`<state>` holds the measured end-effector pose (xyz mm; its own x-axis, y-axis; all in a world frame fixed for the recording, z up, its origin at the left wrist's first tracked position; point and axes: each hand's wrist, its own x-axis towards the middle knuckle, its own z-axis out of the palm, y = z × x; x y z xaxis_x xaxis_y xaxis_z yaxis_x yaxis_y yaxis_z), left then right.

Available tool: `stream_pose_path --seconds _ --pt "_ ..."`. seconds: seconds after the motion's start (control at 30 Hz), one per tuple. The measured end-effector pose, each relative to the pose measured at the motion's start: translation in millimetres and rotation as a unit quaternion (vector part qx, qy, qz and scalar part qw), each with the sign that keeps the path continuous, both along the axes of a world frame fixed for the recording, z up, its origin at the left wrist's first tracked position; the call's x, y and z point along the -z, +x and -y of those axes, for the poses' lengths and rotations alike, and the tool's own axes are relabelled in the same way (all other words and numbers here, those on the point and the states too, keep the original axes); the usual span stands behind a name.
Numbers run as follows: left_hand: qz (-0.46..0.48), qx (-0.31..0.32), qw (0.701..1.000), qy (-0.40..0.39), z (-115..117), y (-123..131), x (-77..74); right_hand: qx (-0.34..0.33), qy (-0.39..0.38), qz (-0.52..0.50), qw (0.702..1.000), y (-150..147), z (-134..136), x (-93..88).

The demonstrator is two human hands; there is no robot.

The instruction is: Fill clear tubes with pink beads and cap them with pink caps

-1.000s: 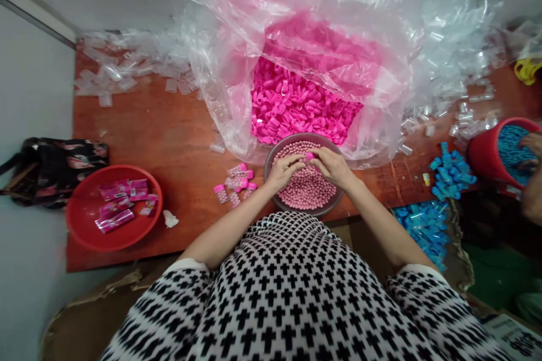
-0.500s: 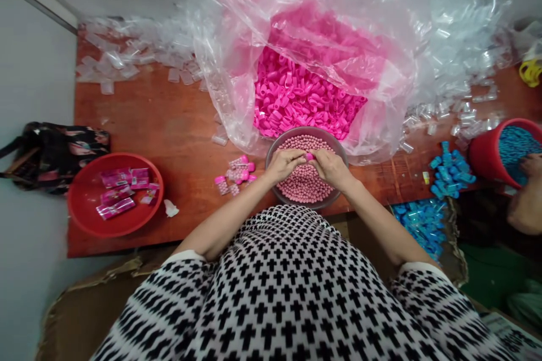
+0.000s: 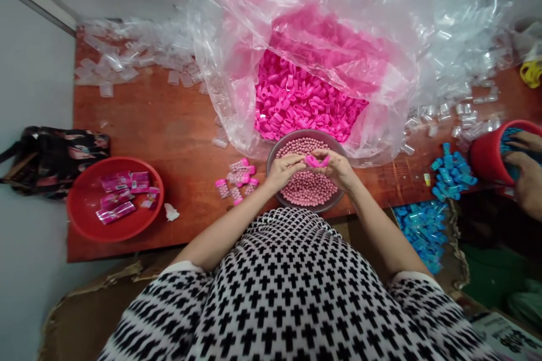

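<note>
My left hand (image 3: 284,171) and my right hand (image 3: 340,170) meet over a grey bowl (image 3: 271,153) of small pink beads (image 3: 311,187). Between their fingertips is a pink plastic cap (image 3: 317,161) with an oval opening, pinched from both sides. To the left of the bowl, small clear containers with pink caps (image 3: 242,171) and beads inside lie in a loose pile. Just behind the bowl, a large clear plastic bag (image 3: 228,90) stands open, full of matching pink caps (image 3: 302,96).
At left, a red basin (image 3: 80,220) holds pink packets; a dark floral bag (image 3: 80,144) lies behind it. Clear plastic pieces (image 3: 114,62) line the table's back. At right are blue pieces (image 3: 453,175) and a red bucket (image 3: 485,152) with a co-worker's hands (image 3: 527,172) in it.
The pink piece between my hands shows larger, and my right hand has turned more open around it. Another pink cap shows at the container pile's near edge. The co-worker's second hand has appeared.
</note>
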<state>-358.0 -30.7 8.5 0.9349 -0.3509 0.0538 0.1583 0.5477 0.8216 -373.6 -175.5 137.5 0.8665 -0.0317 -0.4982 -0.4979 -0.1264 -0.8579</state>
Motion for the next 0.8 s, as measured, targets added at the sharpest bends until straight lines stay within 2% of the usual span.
stream_pose_path --seconds 0.07,0.17,0.43,0.5,0.57,0.63,0.7,0.8 --pt "0.034 -0.008 0.999 0.007 1.1 -2.8 0.1 -0.011 0.045 -0.079 0.996 1.2 -4.1 1.4" --pt "0.025 -0.018 0.999 0.009 4.2 -8.5 2.6 0.019 0.098 -0.164 0.981 -1.9 -11.9 6.3" --pt "0.056 -0.025 0.997 0.046 2.4 -12.0 5.6 0.159 0.142 -0.113 0.97 -10.4 -31.7 39.1" --pt "0.06 -0.015 0.996 0.063 -3.1 -9.9 7.4 0.169 0.145 -0.13 0.966 -9.8 -38.1 45.2" --pt "0.053 -0.008 0.996 0.077 -14.4 -9.1 13.8 0.139 0.146 -0.166 0.965 -8.5 -45.9 50.1" --pt "0.037 -0.008 0.995 0.096 -33.6 -11.8 26.4 0.088 0.151 -0.195 0.965 -6.2 -53.5 54.5" --pt "0.014 -0.01 0.992 0.129 -60.2 -18.3 44.5 0.054 0.149 -0.2 0.967 -3.0 -58.2 58.8" --pt "-0.019 -0.042 0.978 0.204 -103.5 -28.7 74.0 0.045 0.129 -0.193 0.972 1.7 -55.9 64.7"
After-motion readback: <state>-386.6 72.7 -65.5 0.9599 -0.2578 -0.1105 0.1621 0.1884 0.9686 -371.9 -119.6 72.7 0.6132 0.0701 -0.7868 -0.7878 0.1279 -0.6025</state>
